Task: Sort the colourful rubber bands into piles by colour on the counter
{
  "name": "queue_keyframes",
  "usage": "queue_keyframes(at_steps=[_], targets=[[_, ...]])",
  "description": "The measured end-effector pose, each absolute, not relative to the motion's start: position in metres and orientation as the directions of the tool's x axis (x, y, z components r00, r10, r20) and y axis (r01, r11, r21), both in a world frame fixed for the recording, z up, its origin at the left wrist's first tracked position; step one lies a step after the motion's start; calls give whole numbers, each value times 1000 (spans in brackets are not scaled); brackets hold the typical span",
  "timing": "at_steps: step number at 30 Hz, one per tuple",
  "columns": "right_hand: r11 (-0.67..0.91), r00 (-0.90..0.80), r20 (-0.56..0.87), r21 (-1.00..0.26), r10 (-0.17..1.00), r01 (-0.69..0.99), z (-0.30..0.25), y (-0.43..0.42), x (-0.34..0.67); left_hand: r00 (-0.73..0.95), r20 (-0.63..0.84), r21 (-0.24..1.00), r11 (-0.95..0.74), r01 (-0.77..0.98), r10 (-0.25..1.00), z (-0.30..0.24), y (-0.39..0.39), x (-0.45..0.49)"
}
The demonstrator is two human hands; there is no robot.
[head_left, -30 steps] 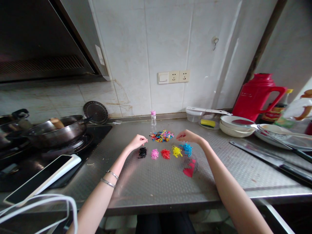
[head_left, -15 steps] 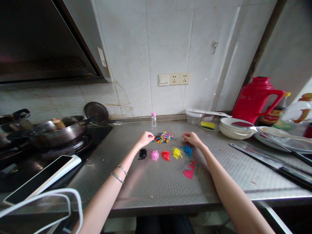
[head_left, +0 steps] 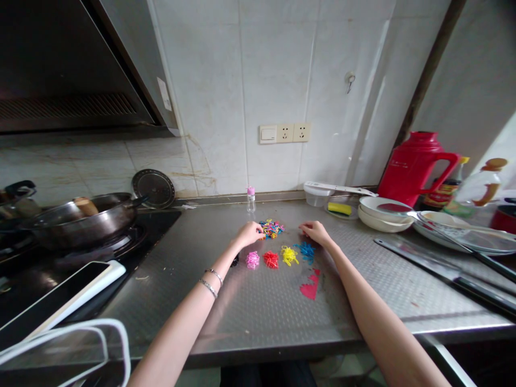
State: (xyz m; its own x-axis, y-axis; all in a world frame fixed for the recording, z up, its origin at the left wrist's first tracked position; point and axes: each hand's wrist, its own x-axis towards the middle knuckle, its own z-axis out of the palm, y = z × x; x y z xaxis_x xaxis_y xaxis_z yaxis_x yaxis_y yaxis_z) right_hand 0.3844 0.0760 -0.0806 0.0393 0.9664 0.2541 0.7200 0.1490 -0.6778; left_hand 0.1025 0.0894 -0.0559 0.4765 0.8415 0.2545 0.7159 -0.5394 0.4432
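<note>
My left hand [head_left: 249, 234] is at the left edge of a mixed pile of small coloured rubber bands [head_left: 273, 228], its fingertips pinched together against the bands; what they grip is too small to make out. To the right of the pile, apart from it, my right hand [head_left: 316, 232] hovers with fingers bent and drawn together; anything between them is hidden. Nearer me lie sorted heaps: pink bands [head_left: 252, 260], red bands [head_left: 271, 259], yellow bands [head_left: 289, 255] and blue bands [head_left: 307, 251]. Black bands [head_left: 235, 262] are mostly covered by my left wrist.
A small pink-capped bottle [head_left: 251, 200] stands behind the pile. Torn red paper [head_left: 309, 287] lies on the metal counter [head_left: 266, 317]. At left are a pan [head_left: 84, 220] and a phone [head_left: 52, 301]; at right, bowls [head_left: 382, 217], a knife [head_left: 419, 262] and a red thermos [head_left: 411, 169].
My left hand has shifted right and slightly nearer me, onto the pile's left edge, and its wrist now hides most of the black bands. The right hand stays beside the pile. The view has shifted slightly.
</note>
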Motion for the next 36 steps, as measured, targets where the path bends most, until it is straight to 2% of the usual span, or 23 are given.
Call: queue_keyframes(at_steps=[15,26,36], targets=[[145,36,255,-654,966,742,-80,77,384,469,264,557,-530,640,843,-58,93,103],[144,38,265,-636,964,758,-79,75,382,478,246,526,-530,664,843,-61,91,84],[133,52,261,-641,964,756,-76,72,381,482,300,491,-567,662,823,-70,97,83]])
